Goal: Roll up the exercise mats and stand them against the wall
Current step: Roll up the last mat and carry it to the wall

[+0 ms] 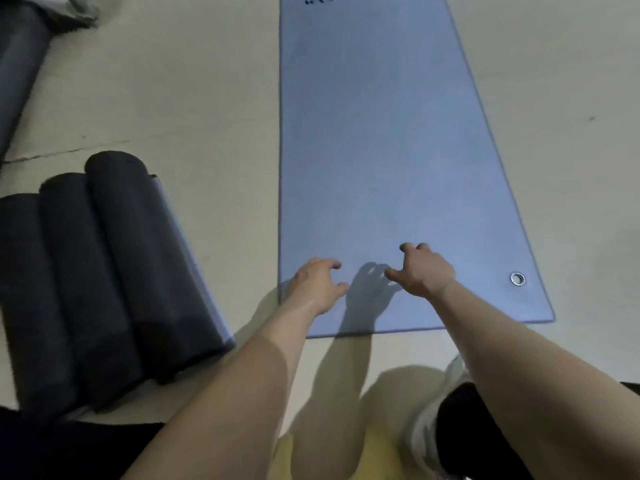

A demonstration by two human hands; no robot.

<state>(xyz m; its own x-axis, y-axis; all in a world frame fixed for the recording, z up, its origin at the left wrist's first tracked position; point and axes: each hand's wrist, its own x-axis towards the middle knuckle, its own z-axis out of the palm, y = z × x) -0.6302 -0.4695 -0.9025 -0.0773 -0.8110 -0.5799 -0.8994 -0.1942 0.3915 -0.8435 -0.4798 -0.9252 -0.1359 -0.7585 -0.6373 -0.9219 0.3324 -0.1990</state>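
A blue exercise mat (374, 150) lies flat and unrolled on the pale floor, running away from me. A metal eyelet (517, 278) sits near its near right corner. My left hand (317, 284) hovers over the mat's near left part, fingers curled and apart, holding nothing. My right hand (424, 271) is just to its right above the mat's near end, fingers also spread and empty. Both hands cast shadows on the mat. Three dark rolled mats (104, 271) lie side by side on the floor at my left.
Another dark roll (17, 74) lies at the far left edge, with a grey bundle (81, 10) above it. A crack (62, 152) runs across the floor. My knee and white shoe (429, 431) are at the bottom right.
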